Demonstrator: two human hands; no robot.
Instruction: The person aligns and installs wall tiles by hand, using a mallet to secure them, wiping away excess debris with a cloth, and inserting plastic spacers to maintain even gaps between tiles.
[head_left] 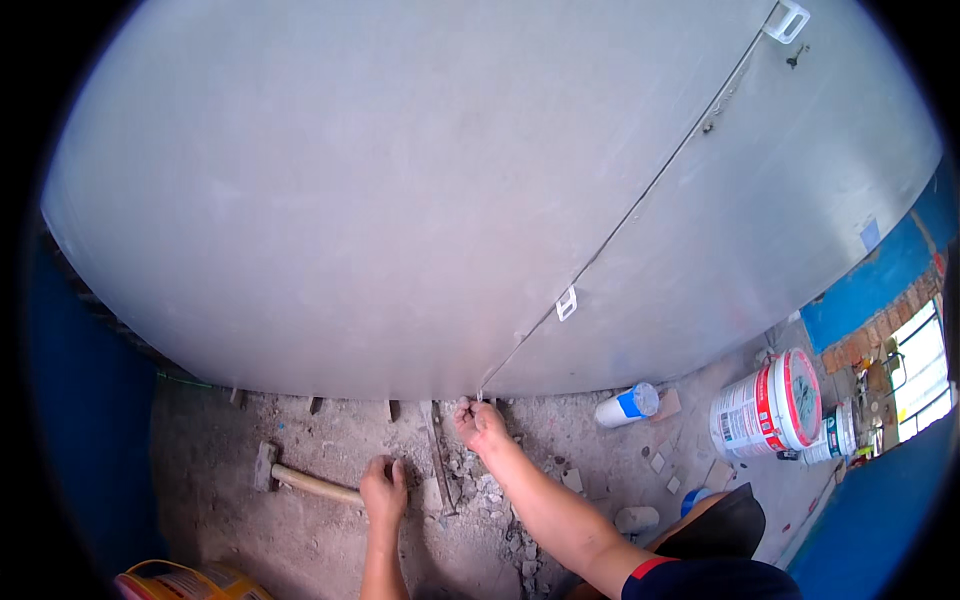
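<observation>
My right hand reaches to the foot of the narrow joint between two large grey wall tiles, a wide left one and a right one. Its fingertips pinch a small pale piece, apparently a tile leveling clip, at the tiles' lower edge. Higher in that joint sit a white leveling clip and another clip near the top. My left hand is loosely curled with fingers apart, seemingly holding nothing. It covers the handle end of a hammer lying on the floor.
Rubble and a narrow bar lie beneath the tiles. Small wedges stick out under the left tile. On the right are a white cylinder with a blue band and white buckets. A yellow container stands lower left.
</observation>
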